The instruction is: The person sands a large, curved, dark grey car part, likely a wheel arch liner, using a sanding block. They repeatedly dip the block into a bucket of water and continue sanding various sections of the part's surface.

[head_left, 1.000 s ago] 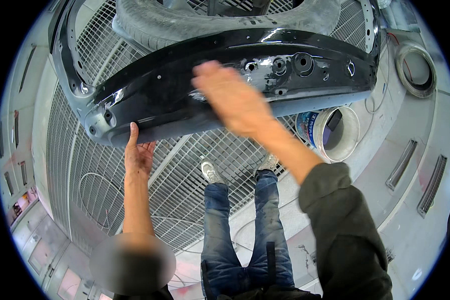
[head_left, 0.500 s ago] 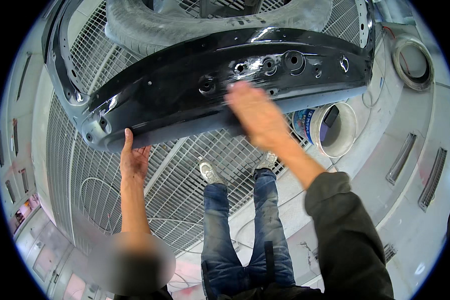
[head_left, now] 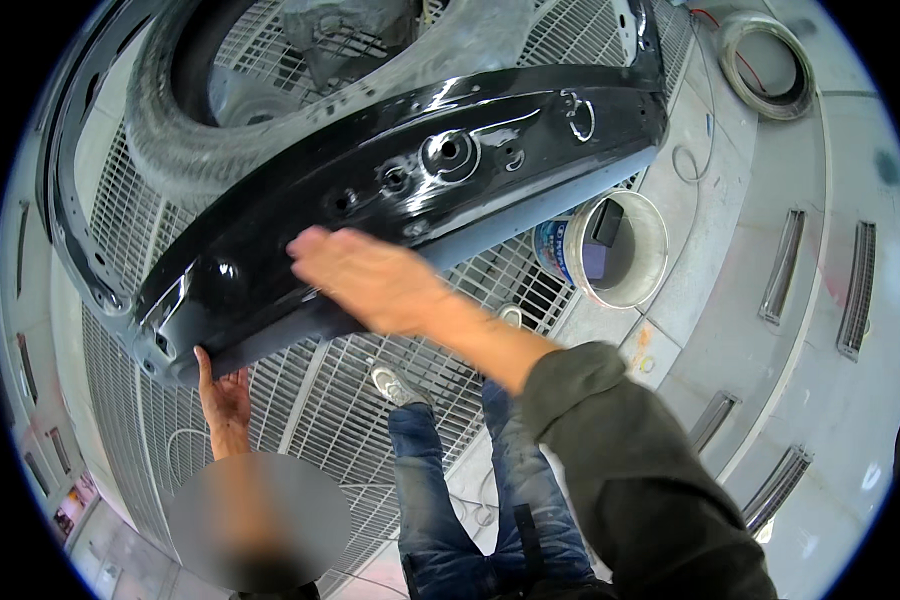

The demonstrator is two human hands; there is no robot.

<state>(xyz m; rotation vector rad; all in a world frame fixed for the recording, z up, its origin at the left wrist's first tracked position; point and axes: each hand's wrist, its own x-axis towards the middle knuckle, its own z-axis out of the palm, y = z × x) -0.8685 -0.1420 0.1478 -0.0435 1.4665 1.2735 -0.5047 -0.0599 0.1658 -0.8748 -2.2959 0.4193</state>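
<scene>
A large, glossy black car body panel (head_left: 260, 240) with several holes curves across the view, its grey-blue lower lip towards me. Streaks on its surface look wet. At the panel's lower left corner my left hand (head_left: 227, 396) grips the edge, thumb on the front and fingers underneath. Over the middle of the panel lies my right hand (head_left: 370, 280), blurred by motion. Its fingers look stretched out along the black surface, pointing left, and the palm is hidden. A dark patch shows just below that hand; I cannot make out what it is.
Behind the panel lies a dusty tyre (head_left: 160, 165) on the metal floor grating (head_left: 300, 400). To the right stands a white bucket (head_left: 650, 240) with a dark block and a purple block in it. A coiled hose (head_left: 805, 75) lies at the far right, with a thin cable nearby.
My right hand has swept left and towards me along the panel. The view has shifted, so the panel sits more tilted and further left. My left hand keeps hold of the same corner.
</scene>
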